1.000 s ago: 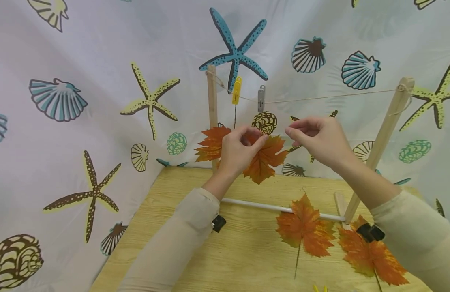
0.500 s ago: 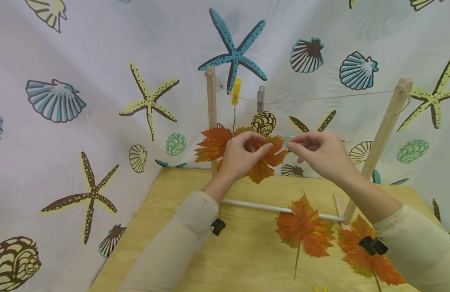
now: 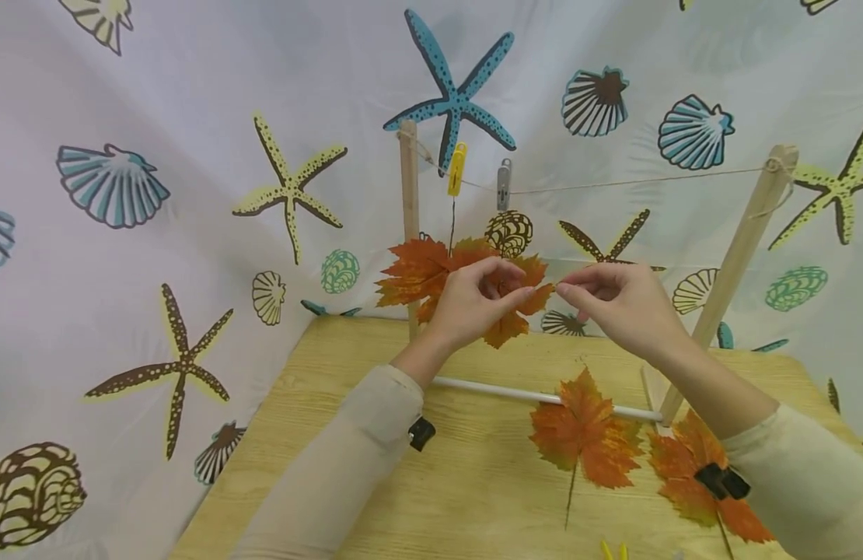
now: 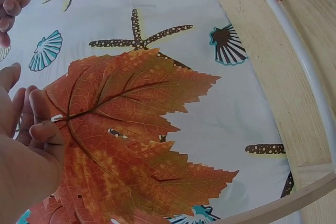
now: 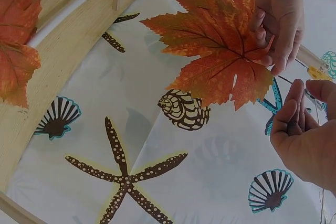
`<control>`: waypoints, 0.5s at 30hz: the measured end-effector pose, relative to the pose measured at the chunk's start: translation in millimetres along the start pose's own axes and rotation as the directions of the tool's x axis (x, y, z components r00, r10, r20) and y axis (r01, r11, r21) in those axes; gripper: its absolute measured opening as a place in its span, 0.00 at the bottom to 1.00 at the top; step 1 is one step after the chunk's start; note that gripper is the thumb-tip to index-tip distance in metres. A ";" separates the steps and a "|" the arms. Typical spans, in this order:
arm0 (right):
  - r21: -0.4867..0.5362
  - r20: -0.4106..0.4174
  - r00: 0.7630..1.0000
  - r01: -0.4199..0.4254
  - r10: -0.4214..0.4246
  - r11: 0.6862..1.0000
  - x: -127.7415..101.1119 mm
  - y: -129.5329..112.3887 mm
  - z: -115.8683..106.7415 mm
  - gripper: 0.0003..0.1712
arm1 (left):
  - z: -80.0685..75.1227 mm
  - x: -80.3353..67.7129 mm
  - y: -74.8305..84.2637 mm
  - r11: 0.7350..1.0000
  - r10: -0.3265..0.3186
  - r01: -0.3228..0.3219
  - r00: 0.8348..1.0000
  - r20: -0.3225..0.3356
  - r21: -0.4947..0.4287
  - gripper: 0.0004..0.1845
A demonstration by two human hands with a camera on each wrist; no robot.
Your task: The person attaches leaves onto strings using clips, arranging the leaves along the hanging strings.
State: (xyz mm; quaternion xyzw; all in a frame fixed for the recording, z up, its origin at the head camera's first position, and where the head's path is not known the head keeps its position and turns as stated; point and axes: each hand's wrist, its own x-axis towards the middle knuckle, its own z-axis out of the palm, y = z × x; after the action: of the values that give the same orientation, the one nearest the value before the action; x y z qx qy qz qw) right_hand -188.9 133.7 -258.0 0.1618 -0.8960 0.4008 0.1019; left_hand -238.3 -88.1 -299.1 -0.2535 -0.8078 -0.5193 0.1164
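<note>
Head view has both bare hands up by the orange leaves under the string (image 3: 613,183). Left hand (image 3: 476,299) is right up against one leaf (image 3: 508,330), fingers curved; can't tell if it's actually gripping. Right hand (image 3: 623,303) has thumb and index close together beside that leaf's edge, can't tell if they're pinching anything. Yellow clip (image 3: 456,171) and gray clip (image 3: 504,185) sit on the string above.
</note>
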 end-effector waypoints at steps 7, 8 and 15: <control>0.002 0.017 1.000 -0.013 0.013 1.000 -7.3 4.2 1.9 0.21 | 5.2 -4.1 -3.2 1.000 -0.012 0.012 1.000 0.027 0.011 0.12; 0.002 0.019 1.000 -0.008 0.008 1.000 -7.7 4.9 2.6 0.20 | 5.7 -4.8 -3.7 1.000 -0.015 0.015 0.999 0.029 0.008 0.12; -0.003 0.057 0.998 -0.014 0.014 1.000 -12.2 10.7 6.5 0.20 | 7.5 -8.3 -6.0 0.999 -0.041 0.041 0.998 0.047 0.005 0.13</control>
State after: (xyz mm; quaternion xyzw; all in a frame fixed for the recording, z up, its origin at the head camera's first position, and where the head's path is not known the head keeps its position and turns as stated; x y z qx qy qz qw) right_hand -182.0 138.1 -273.4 0.1667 -0.9001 0.3956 0.0738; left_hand -233.9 -85.8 -310.7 -0.2489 -0.8164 -0.5138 0.0871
